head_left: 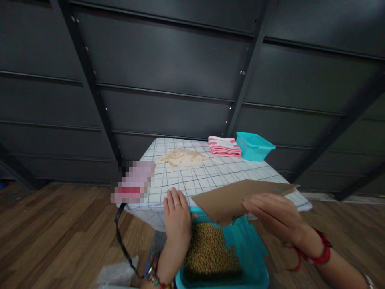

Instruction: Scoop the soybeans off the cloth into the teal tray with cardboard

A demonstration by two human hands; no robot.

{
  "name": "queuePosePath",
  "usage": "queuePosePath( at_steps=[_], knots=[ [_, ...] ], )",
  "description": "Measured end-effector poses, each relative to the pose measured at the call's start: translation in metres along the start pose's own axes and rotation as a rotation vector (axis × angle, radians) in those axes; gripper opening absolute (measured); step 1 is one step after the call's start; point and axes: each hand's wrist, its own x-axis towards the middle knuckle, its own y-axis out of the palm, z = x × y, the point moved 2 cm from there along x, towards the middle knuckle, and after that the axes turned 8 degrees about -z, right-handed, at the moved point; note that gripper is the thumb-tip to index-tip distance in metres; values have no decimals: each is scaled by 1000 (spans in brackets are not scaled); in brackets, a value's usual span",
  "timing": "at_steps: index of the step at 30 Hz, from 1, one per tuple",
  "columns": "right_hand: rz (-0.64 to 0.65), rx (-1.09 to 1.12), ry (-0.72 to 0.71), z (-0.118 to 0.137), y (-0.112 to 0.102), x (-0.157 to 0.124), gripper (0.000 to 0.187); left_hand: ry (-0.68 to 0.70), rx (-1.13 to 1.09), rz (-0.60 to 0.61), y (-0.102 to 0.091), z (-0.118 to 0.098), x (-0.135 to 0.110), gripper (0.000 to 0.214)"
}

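My right hand (276, 214) grips a brown piece of cardboard (231, 198), held tilted at the front edge of the table, over the bin. Below it a turquoise plastic bin (251, 249) holds many soybeans (210, 253), heaped toward its left side. My left hand (177, 216) lies with its fingers stretched out on the checked tablecloth (198, 180), beside the bin's left rim. Its thumb reaches toward that rim; whether it touches cannot be seen. Farther back on the cloth spreads a pale patch of grains (183, 157).
A folded pink-and-white striped towel (224, 146) lies at the back right, next to a smaller turquoise basket (254, 146). A blurred-out pink item (135, 182) with a black strap (120, 237) sits at the left edge. Dark metal panels (168, 60) stand behind the table.
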Motion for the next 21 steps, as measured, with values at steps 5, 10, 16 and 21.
queuePosePath(
  at_steps=[5,10,16,21],
  knots=[
    [58,-31,20,-2,10,-14,28,-5,-10,-22,2,1,-1,59],
    [-17,-112,-50,-12,38,-2,25,8,15,-45,3,0,-1,60],
    [-162,-101,-88,-29,68,19,33,-7,9,-21,2,0,0,67],
    [-153,-79,-60,-23,57,20,38,9,9,-27,3,0,-1,67]
  ],
)
